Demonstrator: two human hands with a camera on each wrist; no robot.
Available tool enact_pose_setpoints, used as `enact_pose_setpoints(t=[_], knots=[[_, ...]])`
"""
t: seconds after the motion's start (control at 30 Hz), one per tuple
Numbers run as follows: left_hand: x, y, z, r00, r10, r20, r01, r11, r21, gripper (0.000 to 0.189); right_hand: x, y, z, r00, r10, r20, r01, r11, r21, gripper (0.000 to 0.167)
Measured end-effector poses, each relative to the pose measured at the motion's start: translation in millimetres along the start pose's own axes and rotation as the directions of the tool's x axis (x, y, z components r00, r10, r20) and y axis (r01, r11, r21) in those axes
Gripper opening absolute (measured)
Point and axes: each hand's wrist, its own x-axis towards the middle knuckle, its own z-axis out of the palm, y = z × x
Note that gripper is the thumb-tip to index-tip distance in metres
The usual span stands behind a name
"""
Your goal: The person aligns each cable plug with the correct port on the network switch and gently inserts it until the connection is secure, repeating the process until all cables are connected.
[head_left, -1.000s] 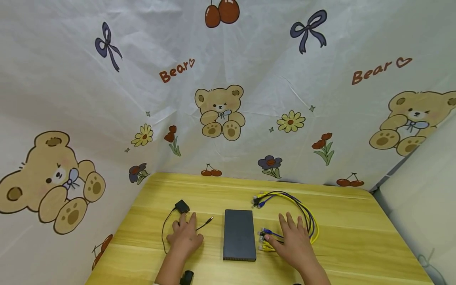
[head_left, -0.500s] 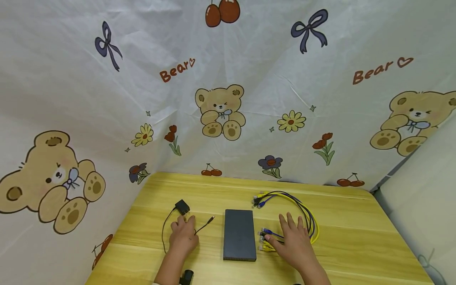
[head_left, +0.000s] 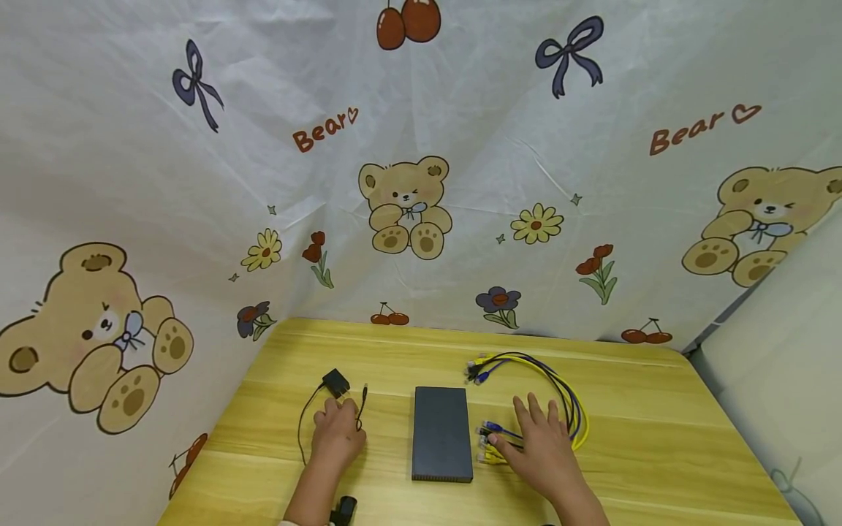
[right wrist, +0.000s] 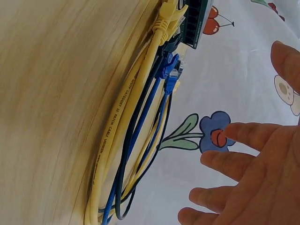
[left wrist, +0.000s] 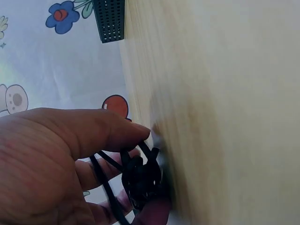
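Observation:
My left hand (head_left: 338, 437) grips the bundled black cord (left wrist: 140, 176) of a power adapter, thumb and fingers curled round the coils in the left wrist view. The adapter's plug block (head_left: 336, 382) lies on the table just beyond the fingertips, and the cord's thin connector end (head_left: 365, 393) points away from me. To the right lies a flat dark box (head_left: 442, 435), with a perforated side in the left wrist view and a row of ports in the right wrist view. My right hand (head_left: 547, 449) is spread over yellow, blue and black network cables (right wrist: 124, 112), holding nothing.
The wooden table (head_left: 658, 431) runs back to a white cloth (head_left: 460, 131) printed with bears and flowers. A small black object (head_left: 345, 509) lies at the near edge beside my left forearm.
My left hand has closed in on the cord bundle; the cord's connector end has swung from pointing right to pointing away from me. My right hand stays in place.

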Motion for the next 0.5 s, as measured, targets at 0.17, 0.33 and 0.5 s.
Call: enact_pose_setpoints(t=[0.17,0.33,0.5], knots=[[2.6,-2.6,0.3,1.0,0.006,-0.004,-0.005,1.0,0.009,0.024,-0.8,-1.6,0.0,1.0,-0.004,-0.004,0.004,1.0,0.005,0.083],[4.3,-3.8,-0.5,1.0,0.006,0.001,-0.006,0.999,0.039,0.014,-0.6,-0.6,1.9,1.0,-0.009,-0.004,0.009,1.0,-0.002,0.082],[5.0,-2.5,-1.7,1.0,0.005,-0.019,-0.004,0.999,0.044,0.009,0.0,0.5,3.4,1.0,-0.007,-0.013,0.007,1.0,-0.011,0.082]])
